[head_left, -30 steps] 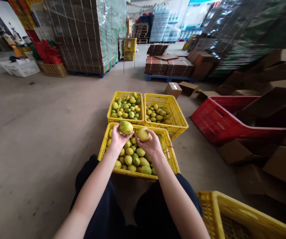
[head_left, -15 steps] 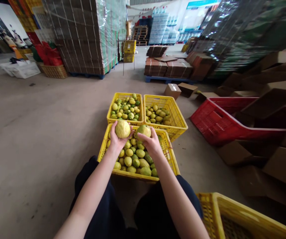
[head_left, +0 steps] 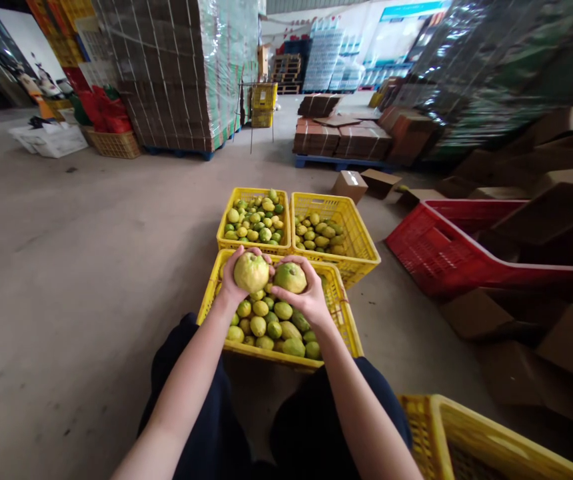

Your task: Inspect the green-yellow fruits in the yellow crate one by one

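My left hand [head_left: 230,287] is wrapped round a pale yellow, bumpy round fruit [head_left: 251,272], probably a citrus or guava. Beside it, my right hand [head_left: 313,297] grips a greener fruit [head_left: 290,277], its dark stem end facing me. Both fruits are held close together above the far half of a yellow plastic crate [head_left: 349,313] standing between my knees. Inside that crate lie many smaller yellow and green fruits [head_left: 258,326], partly hidden by my hands and wrists.
Beyond it stand two more yellow crates, the left one [head_left: 220,223] fuller than the right one [head_left: 366,243]. At lower right is another yellow crate [head_left: 429,417]. A red crate [head_left: 421,247] and cardboard boxes [head_left: 571,340] fill the right. Wrapped pallets [head_left: 161,73] stand behind.
Both hands have come slightly lower and nearer to me with their fruits. The right fruit has turned, showing its stem end. The camera view has shifted slightly.
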A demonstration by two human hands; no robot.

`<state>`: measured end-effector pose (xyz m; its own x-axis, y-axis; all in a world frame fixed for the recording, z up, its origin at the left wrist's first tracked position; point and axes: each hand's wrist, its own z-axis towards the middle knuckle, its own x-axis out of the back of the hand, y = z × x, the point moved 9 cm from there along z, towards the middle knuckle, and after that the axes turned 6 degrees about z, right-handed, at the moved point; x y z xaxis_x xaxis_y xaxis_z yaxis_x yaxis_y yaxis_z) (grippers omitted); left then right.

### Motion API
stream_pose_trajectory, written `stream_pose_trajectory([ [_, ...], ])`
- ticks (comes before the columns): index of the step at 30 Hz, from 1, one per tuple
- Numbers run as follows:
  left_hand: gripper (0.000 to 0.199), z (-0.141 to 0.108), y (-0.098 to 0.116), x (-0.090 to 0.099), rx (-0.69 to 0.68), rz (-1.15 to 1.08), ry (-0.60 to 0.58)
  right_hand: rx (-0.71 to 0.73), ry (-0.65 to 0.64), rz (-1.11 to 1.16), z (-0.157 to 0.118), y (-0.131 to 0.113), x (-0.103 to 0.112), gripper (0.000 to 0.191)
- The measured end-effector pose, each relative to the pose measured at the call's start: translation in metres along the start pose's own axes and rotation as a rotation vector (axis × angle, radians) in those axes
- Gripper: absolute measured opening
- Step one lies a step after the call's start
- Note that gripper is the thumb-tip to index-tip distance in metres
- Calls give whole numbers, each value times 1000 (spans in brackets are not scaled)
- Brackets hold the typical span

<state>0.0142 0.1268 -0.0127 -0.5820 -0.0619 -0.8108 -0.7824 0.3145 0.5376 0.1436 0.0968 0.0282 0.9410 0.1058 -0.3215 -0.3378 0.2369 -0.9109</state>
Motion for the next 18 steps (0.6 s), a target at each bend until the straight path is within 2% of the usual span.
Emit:
stream_pose_trajectory([
  [5,38,-3,-6,7,96,66,-1,-108,-58,23,-7,-4,-4,52],
  [10,35,-7,-15,24,207,29,46,-48,-188,-103,-13,-13,-11,48],
  [13,37,-6,-18,26,221,59,0,-40,-211,-139,-13,-13,-11,44],
  [18,40,-6,-17,19,197,105,-78,-2,-240,-196,-13,-14,-11,41],
])
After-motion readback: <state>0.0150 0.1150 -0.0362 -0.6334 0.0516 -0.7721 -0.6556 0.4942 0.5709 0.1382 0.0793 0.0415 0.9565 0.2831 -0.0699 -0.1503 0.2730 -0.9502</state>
